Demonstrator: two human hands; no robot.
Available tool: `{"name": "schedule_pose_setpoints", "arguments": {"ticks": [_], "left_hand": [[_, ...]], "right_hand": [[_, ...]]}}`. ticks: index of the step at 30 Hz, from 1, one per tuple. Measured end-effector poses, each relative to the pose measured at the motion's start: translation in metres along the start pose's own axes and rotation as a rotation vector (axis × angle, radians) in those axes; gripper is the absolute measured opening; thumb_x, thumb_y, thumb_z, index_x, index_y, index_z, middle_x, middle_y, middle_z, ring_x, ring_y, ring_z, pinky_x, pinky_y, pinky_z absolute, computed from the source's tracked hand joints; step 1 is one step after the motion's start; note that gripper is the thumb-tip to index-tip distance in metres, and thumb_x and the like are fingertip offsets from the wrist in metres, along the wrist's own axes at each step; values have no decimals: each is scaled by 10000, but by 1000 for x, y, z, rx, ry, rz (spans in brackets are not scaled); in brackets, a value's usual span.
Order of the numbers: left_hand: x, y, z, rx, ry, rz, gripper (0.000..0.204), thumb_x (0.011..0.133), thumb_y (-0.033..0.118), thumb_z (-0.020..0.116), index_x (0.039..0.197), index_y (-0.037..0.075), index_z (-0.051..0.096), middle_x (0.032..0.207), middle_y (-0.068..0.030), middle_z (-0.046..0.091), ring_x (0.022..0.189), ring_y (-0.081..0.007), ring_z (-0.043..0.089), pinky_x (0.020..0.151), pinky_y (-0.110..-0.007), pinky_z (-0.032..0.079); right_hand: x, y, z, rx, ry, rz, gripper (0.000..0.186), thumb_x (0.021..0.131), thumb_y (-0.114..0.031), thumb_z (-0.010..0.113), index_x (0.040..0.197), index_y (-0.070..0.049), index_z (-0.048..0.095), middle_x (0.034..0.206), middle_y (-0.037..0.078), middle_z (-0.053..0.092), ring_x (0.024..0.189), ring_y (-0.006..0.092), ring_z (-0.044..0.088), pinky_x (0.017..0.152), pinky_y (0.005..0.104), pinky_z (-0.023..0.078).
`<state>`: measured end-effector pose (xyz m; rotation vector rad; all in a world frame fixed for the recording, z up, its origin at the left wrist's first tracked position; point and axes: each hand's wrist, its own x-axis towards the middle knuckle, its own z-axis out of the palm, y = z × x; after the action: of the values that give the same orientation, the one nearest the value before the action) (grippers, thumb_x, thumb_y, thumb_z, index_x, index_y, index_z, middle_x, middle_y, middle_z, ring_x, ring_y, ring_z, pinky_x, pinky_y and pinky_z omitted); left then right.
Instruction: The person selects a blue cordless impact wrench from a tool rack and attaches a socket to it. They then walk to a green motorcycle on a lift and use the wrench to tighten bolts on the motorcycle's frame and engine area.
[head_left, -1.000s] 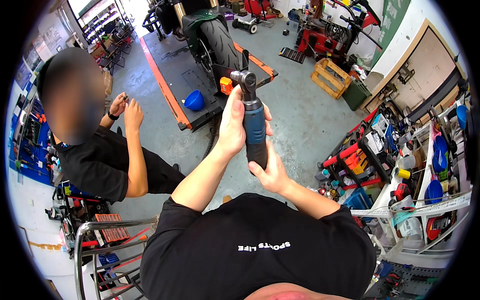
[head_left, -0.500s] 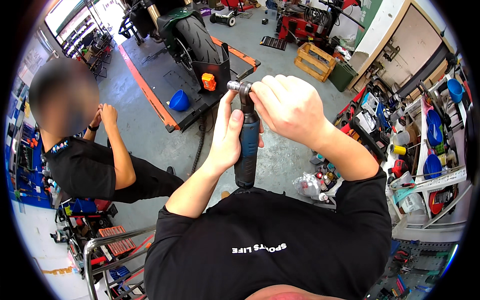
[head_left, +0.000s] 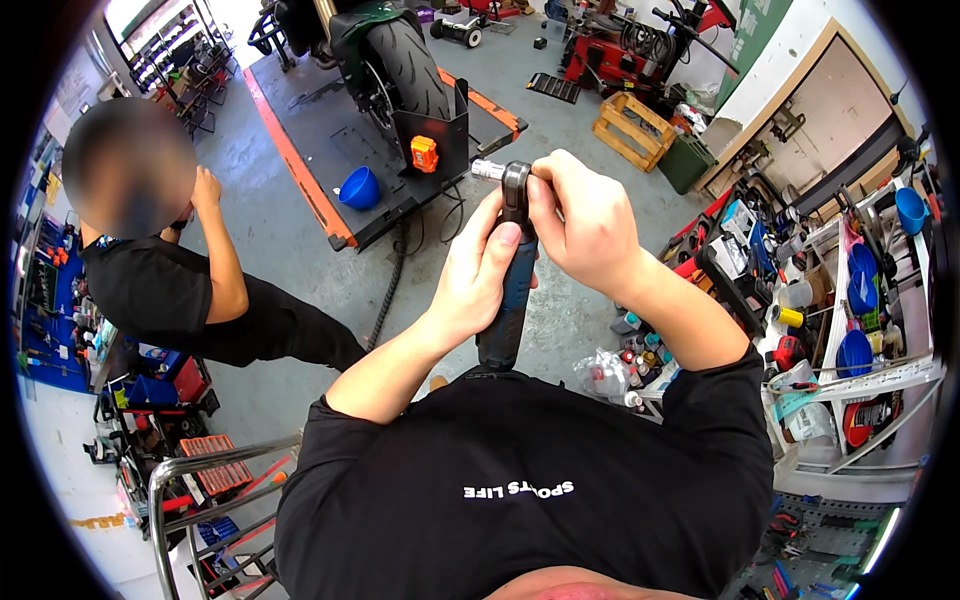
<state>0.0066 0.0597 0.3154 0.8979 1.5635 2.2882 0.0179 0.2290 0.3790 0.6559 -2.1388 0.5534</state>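
In front of my chest I hold a blue and black cordless ratchet wrench [head_left: 515, 290], its head up and its butt end close to my shirt. My left hand [head_left: 470, 278] is wrapped round the upper body of the tool, thumb lying along it. My right hand [head_left: 592, 215] is closed, its thumb and fingers pinched against the right side of the ratchet head; the fingertips are partly hidden. A silver socket [head_left: 487, 169] sticks out of the head's left side, touched by neither hand.
Ahead stands a motorcycle wheel [head_left: 408, 70] on a lift platform [head_left: 300, 150] with a blue bowl [head_left: 359, 188] and an orange device [head_left: 424, 153]. A co-worker [head_left: 150, 290] stands at left, beside a metal rail [head_left: 215, 462]. Cluttered shelves [head_left: 850, 375] line the right.
The wrench and both hands have shifted slightly right, and the tool leans more. The right hand's fingers have curled closer round the head. The co-worker's hands have moved slightly.
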Motion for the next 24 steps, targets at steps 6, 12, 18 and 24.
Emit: {"name": "schedule_pose_setpoints", "arguments": {"ticks": [6,12,18,24], "left_hand": [[7,-3,-3,160,37,104,610,1110,469,525,1525,26,465,902,-56,659,728,-118,649,656,-288,540],[8,-5,-3,157,57,93,609,1115,454,520,1532,15,456,871,-49,655,727,-116,642,656,-296,547],[6,-9,-1,127,101,59,631,1116,460,515,1560,21,427,898,-59,644,722,-120,643,657,-294,575],[-1,0,-9,-61,183,-18,670,1128,511,447,1592,37,357,931,-94,655,708,-158,675,669,-305,583]], "right_hand": [[-2,-21,3,353,27,432,103,1012,-80,657,1007,18,627,799,145,670,619,243,677,570,355,525],[-3,-15,9,363,56,401,125,1022,-92,653,1015,30,626,780,137,668,576,203,654,548,338,510],[-5,-11,14,488,9,466,135,1064,-79,622,1012,46,622,750,-6,593,645,36,512,562,237,418],[-44,1,27,1034,45,733,335,1043,-200,685,1259,20,554,1086,42,645,1021,85,597,895,282,504]]}}
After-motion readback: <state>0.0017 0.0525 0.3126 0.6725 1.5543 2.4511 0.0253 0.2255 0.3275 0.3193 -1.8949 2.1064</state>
